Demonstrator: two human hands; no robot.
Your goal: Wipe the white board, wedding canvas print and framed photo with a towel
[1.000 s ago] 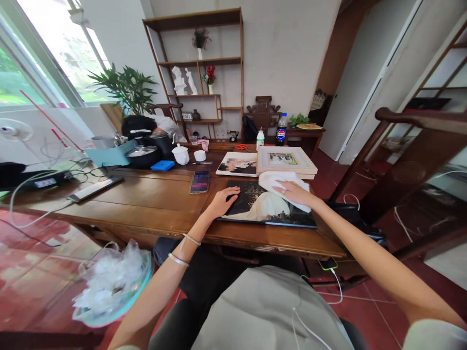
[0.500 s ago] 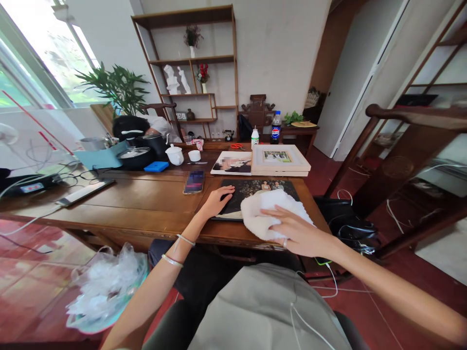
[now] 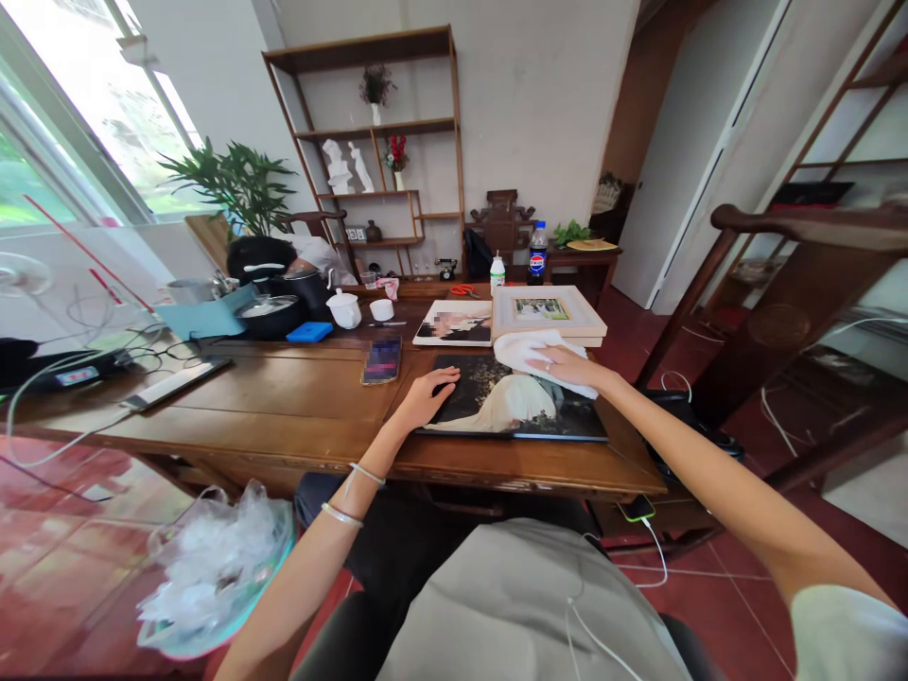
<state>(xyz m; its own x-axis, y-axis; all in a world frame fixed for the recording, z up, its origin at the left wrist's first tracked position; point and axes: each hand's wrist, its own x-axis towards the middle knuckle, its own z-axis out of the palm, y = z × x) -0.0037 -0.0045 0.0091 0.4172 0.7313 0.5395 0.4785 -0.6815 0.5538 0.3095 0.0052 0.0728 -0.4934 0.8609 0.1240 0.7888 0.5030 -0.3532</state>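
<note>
White cloth [image 3: 512, 348] being held bunched in right hand [image 3: 562, 364], pressing at one o'clock of dark photo panel [image 3: 515, 403]; left hand [image 3: 427, 395] lying spread at nine o'clock, seemingly steadying panel on table [image 3: 284, 386].

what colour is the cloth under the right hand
White; the cloth shows best in the head view, under the right hand.

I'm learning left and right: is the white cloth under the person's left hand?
No, the white cloth is under the right hand, while the left hand rests at the left edge of the dark photo panel.
</note>
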